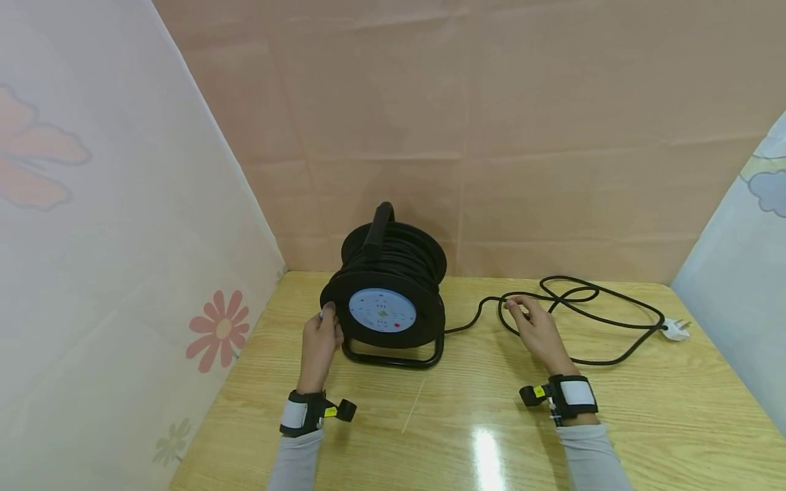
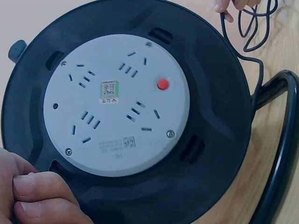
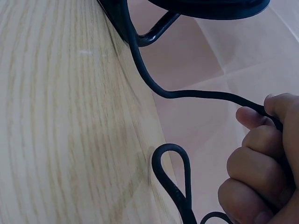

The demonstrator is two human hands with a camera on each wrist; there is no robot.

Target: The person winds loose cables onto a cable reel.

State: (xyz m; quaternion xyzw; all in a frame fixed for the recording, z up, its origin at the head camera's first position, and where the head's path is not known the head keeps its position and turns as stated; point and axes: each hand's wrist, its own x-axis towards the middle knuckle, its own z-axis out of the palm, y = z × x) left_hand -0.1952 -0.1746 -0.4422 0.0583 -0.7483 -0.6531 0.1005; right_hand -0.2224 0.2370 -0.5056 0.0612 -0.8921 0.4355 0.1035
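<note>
A black cable reel with a pale round socket panel stands on the table, black cable wound on its drum. My left hand grips at the left edge of its front disc with curled fingers; a small pale bit shows by the fingertips, but the held part is mostly hidden. In the left wrist view, the left fingers overlap the disc's lower left. To the right, my right hand holds the loose black cable between thumb and curled fingers, above the table. The cable runs from there back to the reel.
Loops of cable lie on the wooden table at the right, ending in a white plug. The reel has a carrying handle on top and a tube stand below. A brown-pink backdrop rises behind.
</note>
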